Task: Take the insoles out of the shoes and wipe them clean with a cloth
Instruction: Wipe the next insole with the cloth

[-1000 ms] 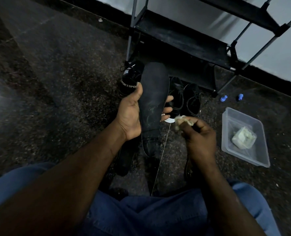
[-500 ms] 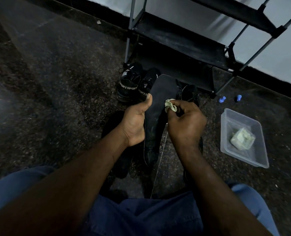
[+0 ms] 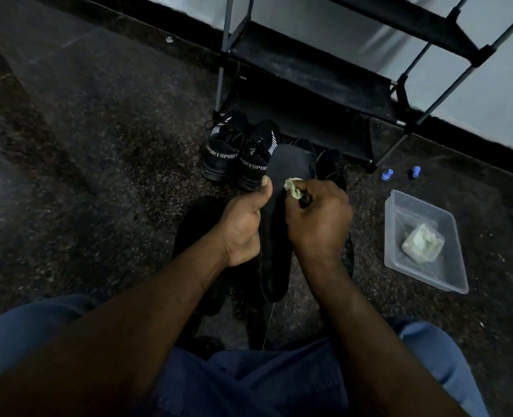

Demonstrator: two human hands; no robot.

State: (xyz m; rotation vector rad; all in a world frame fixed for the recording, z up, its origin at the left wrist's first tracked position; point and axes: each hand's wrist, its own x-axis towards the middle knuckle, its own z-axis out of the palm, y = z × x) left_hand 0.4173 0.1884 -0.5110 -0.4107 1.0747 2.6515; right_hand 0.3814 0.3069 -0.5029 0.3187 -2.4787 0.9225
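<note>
**Cloth meets insole**

The right hand (image 3: pixel 318 224), a second ago clear of the insole (image 3: pixel 288 164) and lower right of it, has moved up and left. Its cloth (image 3: pixel 293 188) now touches the insole's upper part. The insole, gripped by the left hand (image 3: pixel 243 227), has sunk lower in the frame, uncovering the shoes (image 3: pixel 240 152) behind it.

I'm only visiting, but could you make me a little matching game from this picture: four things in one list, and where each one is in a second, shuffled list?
Things:
1. black insole
2. small cloth
3. clear tub
4. lettered shoes

Places:
A. on the floor by the rack
B. gripped by the left hand
C. pinched in the right hand
D. on the floor at the person's right, holding a pale wad

Pairs: 1-B, 2-C, 3-D, 4-A.
</note>
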